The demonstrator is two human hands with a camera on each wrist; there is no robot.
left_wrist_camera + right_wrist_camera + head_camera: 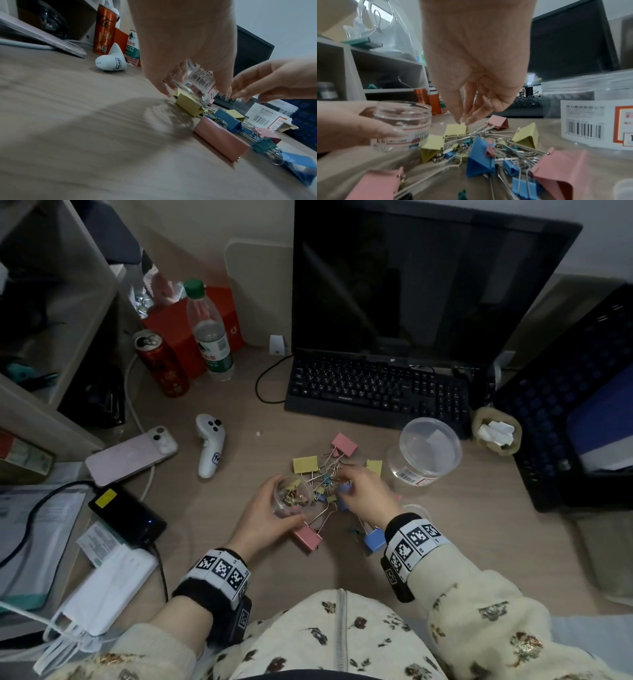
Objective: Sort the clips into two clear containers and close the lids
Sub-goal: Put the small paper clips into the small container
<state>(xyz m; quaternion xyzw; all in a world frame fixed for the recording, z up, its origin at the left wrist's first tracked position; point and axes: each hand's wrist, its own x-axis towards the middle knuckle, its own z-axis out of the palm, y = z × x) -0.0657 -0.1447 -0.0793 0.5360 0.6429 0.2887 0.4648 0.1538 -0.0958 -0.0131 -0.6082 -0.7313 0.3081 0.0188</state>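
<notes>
My left hand (pixel 263 513) grips a small clear container (pixel 293 496) just above the desk; several small clips lie inside it. The same container (pixel 402 119) shows at the left of the right wrist view. Beside it lies a pile of pink, yellow and blue binder clips (pixel 329 481). My right hand (pixel 366 494) hovers over the pile with fingers pointing down, and its fingertips (pixel 462 121) touch the top of a yellow clip (pixel 456 129). A larger clear container (pixel 424 453) stands open, without clips, to the right of the pile.
A black keyboard (pixel 376 392) and a monitor (pixel 428 285) stand behind the pile. A white controller (pixel 209 445), a phone (pixel 132 455), a red can (pixel 161 364) and a water bottle (pixel 209 330) sit to the left. A dark basket (pixel 548 412) borders the right.
</notes>
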